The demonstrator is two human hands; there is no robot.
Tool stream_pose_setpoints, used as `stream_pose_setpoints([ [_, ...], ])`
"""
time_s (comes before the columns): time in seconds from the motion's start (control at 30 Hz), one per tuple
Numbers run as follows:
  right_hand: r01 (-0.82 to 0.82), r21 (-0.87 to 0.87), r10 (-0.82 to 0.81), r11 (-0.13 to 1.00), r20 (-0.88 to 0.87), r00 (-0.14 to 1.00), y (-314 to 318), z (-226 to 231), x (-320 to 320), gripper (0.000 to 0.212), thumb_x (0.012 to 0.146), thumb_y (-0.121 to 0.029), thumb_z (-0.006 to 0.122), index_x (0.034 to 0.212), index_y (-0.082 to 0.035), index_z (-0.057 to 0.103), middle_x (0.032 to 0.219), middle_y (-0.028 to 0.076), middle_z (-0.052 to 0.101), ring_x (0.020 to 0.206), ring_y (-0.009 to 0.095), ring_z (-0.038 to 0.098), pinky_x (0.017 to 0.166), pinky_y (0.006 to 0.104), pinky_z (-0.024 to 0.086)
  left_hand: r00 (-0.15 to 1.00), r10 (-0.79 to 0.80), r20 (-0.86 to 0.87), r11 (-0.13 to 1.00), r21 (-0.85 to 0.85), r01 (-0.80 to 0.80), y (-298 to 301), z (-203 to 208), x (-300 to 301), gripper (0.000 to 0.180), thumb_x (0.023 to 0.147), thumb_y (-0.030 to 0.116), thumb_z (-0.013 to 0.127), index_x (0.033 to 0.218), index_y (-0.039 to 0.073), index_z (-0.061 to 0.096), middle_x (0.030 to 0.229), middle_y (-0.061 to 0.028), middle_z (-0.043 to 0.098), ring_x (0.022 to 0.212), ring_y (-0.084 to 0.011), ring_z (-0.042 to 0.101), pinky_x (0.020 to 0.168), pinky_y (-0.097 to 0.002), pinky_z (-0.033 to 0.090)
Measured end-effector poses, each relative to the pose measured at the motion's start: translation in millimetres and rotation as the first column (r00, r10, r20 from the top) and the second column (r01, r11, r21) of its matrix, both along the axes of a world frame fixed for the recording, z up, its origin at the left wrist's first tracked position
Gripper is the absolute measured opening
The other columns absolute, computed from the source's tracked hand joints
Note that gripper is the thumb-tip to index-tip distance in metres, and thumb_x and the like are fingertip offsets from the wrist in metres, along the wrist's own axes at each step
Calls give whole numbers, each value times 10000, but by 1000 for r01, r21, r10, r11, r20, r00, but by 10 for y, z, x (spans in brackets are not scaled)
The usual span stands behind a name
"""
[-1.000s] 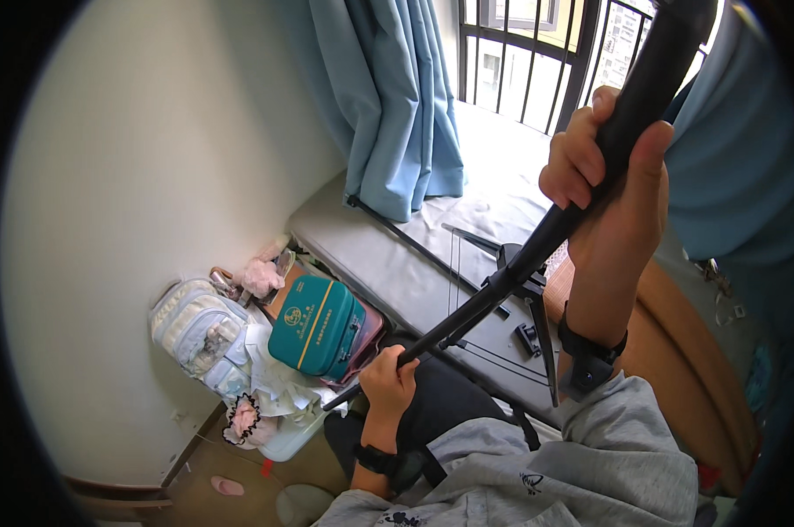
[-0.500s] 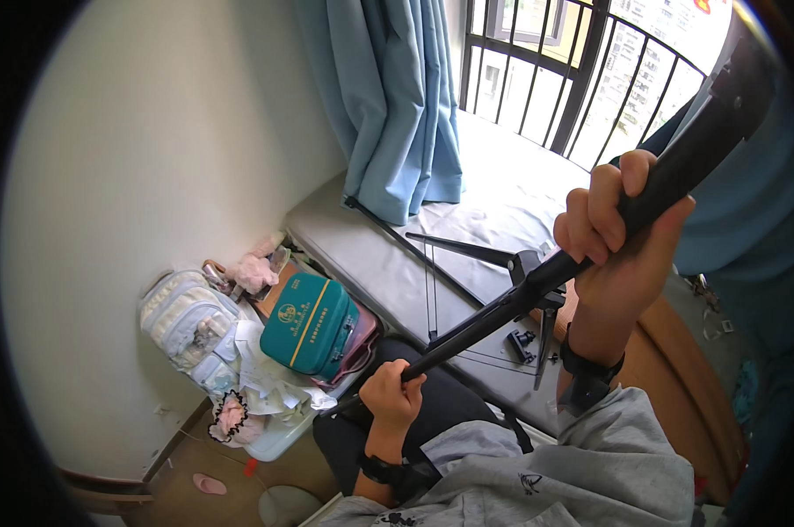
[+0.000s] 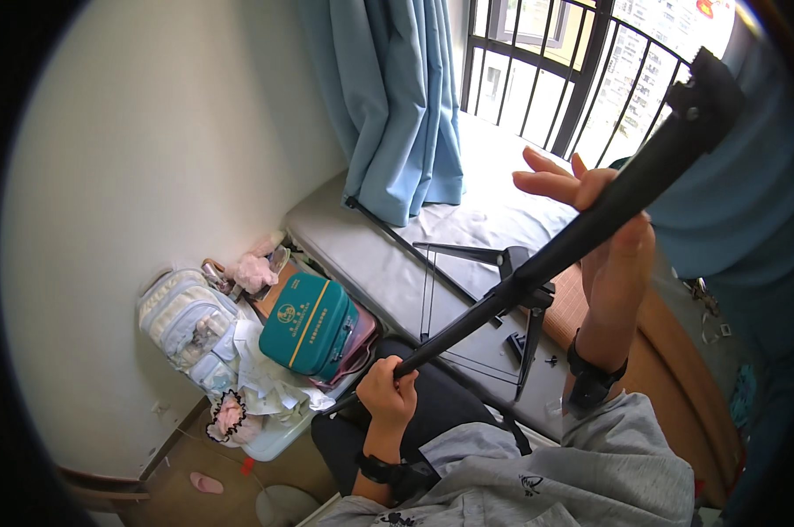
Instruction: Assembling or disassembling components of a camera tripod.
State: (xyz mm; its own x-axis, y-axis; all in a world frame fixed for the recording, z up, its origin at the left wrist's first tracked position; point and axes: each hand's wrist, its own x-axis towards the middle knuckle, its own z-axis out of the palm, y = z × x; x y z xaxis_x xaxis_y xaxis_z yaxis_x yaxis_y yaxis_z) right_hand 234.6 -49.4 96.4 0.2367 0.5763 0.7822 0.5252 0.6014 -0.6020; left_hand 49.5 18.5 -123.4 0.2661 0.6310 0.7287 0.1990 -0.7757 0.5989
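A long black pole (image 3: 581,233) slants across the view, its thick, notched bracket end (image 3: 709,97) up at the right. My left hand (image 3: 388,391) is closed round the thin lower end. Higher up, my right hand (image 3: 612,224) has the pole between its thumb and forefinger, while other fingers stretch away from it to the left. Beneath the pole, on the bed, lies a black tripod-like base (image 3: 513,263) with spread legs, partly hidden by it. A small black clamp-like part (image 3: 514,345) lies close by.
Another thin black rod (image 3: 414,249) lies on the grey bed (image 3: 326,211) below the blue curtain (image 3: 397,114). At left are a green case (image 3: 304,325), a pale backpack (image 3: 190,321) and a pink plush item (image 3: 254,270). A railed window (image 3: 572,79) stands beyond.
The pole's upper end has swung down and left, bringing its bracket end into fuller view. My right hand has loosened, and some fingers have straightened off the pole. My left hand stays in place.
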Motion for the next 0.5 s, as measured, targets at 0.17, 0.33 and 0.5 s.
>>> stream_pose_setpoints([
  [0.17, -3, -24, 3, 1000, -5, 1000, -3, -22, 79, 557, 808, -574, 334, 817, -44, 503, 925, 241, 589, 1089, 410, 434, 1005, 457, -83, 1000, -9, 25, 1000, -15, 9, -16, 23, 21, 204, 795, 239, 559, 772, 51, 484, 567, -54, 455, 444, -229, 462, 399, -306, 336],
  [0.33, 78, -61, -74, 995, 58, 996, -21, -54, 93, 598, 810, -571, 343, 852, -12, 551, 934, 227, 591, 1088, 422, 429, 1014, 447, -59, 1000, -18, -5, 996, -90, 18, -14, 36, 15, 192, 806, 225, 544, 793, 38, 501, 620, -75, 512, 499, -251, 513, 444, -306, 391],
  [0.5, 95, -102, -76, 990, 178, 981, -2, -67, 184, 563, 858, -478, 354, 978, 39, 542, 1013, 160, 572, 1082, 302, 462, 965, 437, 257, 998, -53, 46, 991, -117, 58, -37, 54, 65, 197, 829, 216, 510, 868, 24, 526, 775, -114, 589, 636, -275, 584, 558, -307, 459],
])
